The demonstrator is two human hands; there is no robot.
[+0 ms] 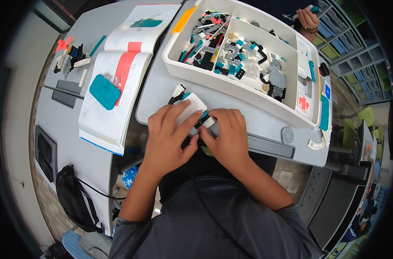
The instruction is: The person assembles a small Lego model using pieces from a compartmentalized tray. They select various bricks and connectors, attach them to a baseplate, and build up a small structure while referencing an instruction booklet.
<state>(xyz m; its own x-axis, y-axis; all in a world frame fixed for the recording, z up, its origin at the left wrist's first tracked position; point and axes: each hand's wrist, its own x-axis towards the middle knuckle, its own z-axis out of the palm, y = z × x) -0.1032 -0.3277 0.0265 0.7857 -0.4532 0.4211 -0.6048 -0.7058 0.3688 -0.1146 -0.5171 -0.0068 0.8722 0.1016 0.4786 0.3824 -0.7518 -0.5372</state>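
Note:
Near the table's front edge, a small building-brick model (194,104) of white, teal and black pieces is between my hands. My left hand (168,129) grips it from the left, fingers over the white plate on top. My right hand (226,131) pinches its right end, where black and white pieces show. Its near underside is hidden by my fingers. Just beyond stands a white compartment box (231,92) filled with loose bricks, beams and connectors in teal, grey, black and white.
An open booklet (108,64) lies at left with a teal plate (105,92) on it. Beyond sits a partly built brick model (71,58). A grey rounded plate (287,135) and curved white piece (317,143) lie at right. Another person's hand (308,19) holds a small piece.

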